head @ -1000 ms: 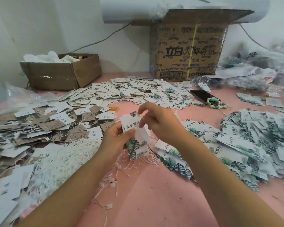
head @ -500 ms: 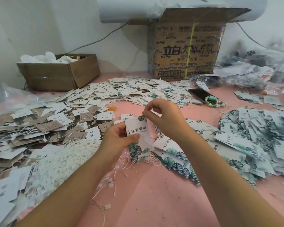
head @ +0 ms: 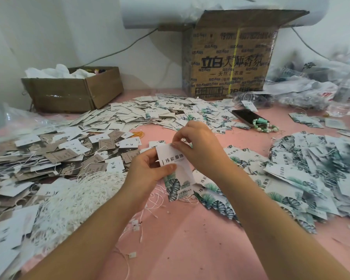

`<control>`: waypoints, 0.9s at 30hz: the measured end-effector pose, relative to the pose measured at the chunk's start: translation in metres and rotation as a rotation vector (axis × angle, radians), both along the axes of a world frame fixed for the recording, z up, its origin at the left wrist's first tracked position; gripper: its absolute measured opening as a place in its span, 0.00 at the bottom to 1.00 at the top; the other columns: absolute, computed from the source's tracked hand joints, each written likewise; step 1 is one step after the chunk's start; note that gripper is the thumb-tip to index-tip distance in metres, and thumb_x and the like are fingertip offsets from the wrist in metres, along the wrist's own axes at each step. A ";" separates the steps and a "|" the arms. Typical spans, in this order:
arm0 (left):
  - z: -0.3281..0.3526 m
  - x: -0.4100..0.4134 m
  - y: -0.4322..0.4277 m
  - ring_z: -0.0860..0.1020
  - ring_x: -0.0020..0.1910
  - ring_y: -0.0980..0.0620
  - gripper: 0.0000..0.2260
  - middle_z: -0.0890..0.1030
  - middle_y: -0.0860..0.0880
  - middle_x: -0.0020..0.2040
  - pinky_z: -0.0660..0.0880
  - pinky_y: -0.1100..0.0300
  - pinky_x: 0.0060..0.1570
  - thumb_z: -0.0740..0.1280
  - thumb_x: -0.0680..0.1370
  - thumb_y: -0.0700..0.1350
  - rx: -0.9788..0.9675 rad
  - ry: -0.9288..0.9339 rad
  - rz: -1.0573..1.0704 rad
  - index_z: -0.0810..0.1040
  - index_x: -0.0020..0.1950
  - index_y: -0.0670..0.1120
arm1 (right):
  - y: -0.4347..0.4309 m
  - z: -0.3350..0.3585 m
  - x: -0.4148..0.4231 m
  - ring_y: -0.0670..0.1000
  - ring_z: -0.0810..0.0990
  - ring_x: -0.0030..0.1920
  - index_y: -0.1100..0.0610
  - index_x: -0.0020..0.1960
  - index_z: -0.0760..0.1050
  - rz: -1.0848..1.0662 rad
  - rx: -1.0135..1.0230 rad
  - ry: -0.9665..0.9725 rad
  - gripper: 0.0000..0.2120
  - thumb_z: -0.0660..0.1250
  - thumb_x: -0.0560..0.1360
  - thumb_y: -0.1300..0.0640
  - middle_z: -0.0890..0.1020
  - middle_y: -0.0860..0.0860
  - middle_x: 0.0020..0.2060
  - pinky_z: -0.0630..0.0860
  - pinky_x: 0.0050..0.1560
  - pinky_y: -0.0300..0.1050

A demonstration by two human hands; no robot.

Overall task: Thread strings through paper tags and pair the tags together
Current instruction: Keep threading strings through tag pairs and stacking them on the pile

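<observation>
white leaf-print tag [head: 177, 170], held upright over pink table; loose strings [head: 77, 197] lower-left

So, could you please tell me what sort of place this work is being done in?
Probably a small home or backroom workshop for tag piecework: heaps of white leaf-printed paper tags cover a pink tabletop, a tangle of white strings lies at the left, and a worn brown cardboard box stands against the wall.

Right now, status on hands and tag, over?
Left hand grips leaf-print tag by its edge. Right hand pinches its top corner. Nothing blocking the hands.
</observation>
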State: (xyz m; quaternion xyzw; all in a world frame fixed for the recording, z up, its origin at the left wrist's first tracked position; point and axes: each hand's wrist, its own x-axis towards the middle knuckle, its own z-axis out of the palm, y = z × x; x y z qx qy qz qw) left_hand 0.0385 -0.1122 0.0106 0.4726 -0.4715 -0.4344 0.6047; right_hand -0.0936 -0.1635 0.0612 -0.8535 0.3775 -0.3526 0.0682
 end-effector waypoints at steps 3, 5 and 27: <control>0.001 -0.002 0.002 0.82 0.41 0.52 0.15 0.85 0.49 0.41 0.79 0.52 0.44 0.70 0.70 0.29 -0.007 -0.040 0.013 0.80 0.47 0.48 | 0.002 -0.001 0.001 0.46 0.65 0.45 0.59 0.46 0.79 -0.006 -0.051 0.021 0.05 0.66 0.74 0.58 0.69 0.46 0.39 0.59 0.43 0.36; 0.002 -0.002 0.002 0.82 0.41 0.51 0.15 0.85 0.49 0.41 0.78 0.50 0.46 0.70 0.70 0.29 -0.010 -0.054 0.020 0.80 0.48 0.48 | 0.002 -0.002 0.002 0.46 0.65 0.46 0.59 0.47 0.79 -0.018 -0.079 0.050 0.06 0.66 0.75 0.57 0.69 0.46 0.40 0.57 0.43 0.35; 0.007 -0.007 0.006 0.81 0.38 0.60 0.14 0.84 0.55 0.39 0.76 0.66 0.34 0.66 0.74 0.30 -0.085 -0.010 0.027 0.79 0.50 0.49 | 0.009 -0.008 0.009 0.53 0.71 0.50 0.61 0.48 0.79 -0.022 -0.060 -0.007 0.07 0.65 0.75 0.58 0.75 0.52 0.43 0.63 0.50 0.41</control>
